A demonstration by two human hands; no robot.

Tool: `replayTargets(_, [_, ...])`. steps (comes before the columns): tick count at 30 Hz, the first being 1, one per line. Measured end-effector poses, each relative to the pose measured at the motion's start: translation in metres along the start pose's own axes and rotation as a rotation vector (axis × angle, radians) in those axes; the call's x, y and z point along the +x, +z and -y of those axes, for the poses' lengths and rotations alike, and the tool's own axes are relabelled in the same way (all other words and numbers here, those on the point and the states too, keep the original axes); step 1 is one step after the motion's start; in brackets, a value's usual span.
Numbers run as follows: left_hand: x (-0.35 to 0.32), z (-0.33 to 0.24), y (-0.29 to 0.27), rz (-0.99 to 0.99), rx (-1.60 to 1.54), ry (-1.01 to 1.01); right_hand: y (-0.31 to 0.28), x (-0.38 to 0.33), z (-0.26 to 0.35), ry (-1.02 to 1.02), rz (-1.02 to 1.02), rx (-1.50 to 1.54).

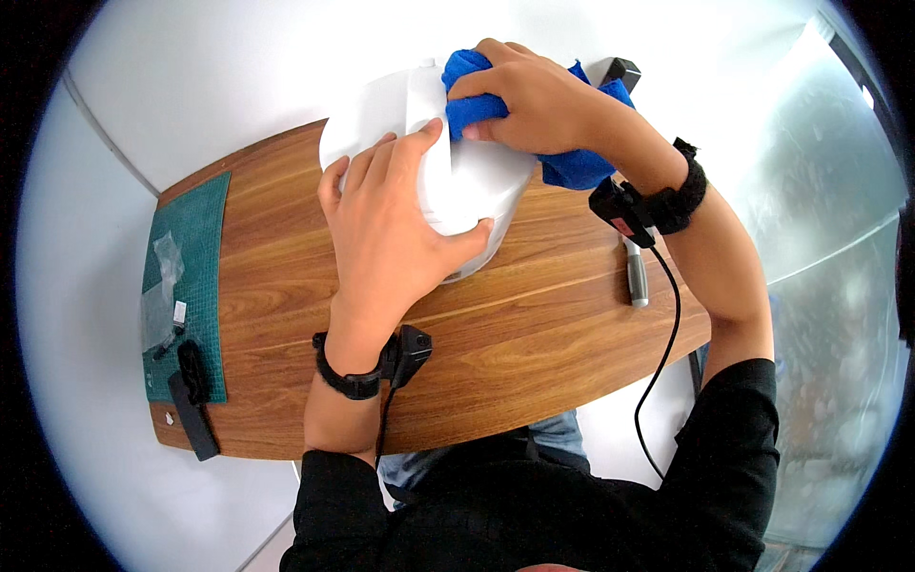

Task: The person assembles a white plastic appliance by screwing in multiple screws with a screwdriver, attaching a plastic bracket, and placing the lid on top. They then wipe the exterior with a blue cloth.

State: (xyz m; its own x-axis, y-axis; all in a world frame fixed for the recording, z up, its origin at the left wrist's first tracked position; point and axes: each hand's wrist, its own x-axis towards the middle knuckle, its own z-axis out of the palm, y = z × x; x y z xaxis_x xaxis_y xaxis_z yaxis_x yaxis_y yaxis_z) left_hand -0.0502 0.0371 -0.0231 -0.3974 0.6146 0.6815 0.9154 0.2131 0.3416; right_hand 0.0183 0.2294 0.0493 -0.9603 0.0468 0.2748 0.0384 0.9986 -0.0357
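A white rounded appliance [477, 181] stands at the far edge of a wooden table [534, 343]. My left hand [391, 229] lies flat on its top and front, fingers spread and thumb hooked round its near side. My right hand [524, 95] presses a bunched blue cloth [572, 167] against the appliance's upper right side. Part of the cloth hangs down behind my right wrist. Both wrists wear black bands with small black devices, and a cable runs down from the right one.
A green cutting mat [195, 286] covers the table's left end, with clear plastic scraps [162, 286] and black tools [191, 400] on it. A grey pen-like tool [637, 276] lies near the right edge. A dark object [620, 69] sits behind the cloth.
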Motion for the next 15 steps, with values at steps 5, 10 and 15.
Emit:
replayTargets(5, [-0.001,0.000,-0.002,0.012,0.015,0.022,-0.003,-0.024,0.009,-0.142,0.002,0.047])
replayTargets(10, [-0.002,0.003,-0.002,0.026,0.035,0.042,0.005,-0.021,-0.006,-0.167,-0.078,0.062])
replayTargets(15, [-0.002,0.004,-0.001,0.039,0.081,0.069,0.022,0.008,-0.025,0.064,-0.122,0.014])
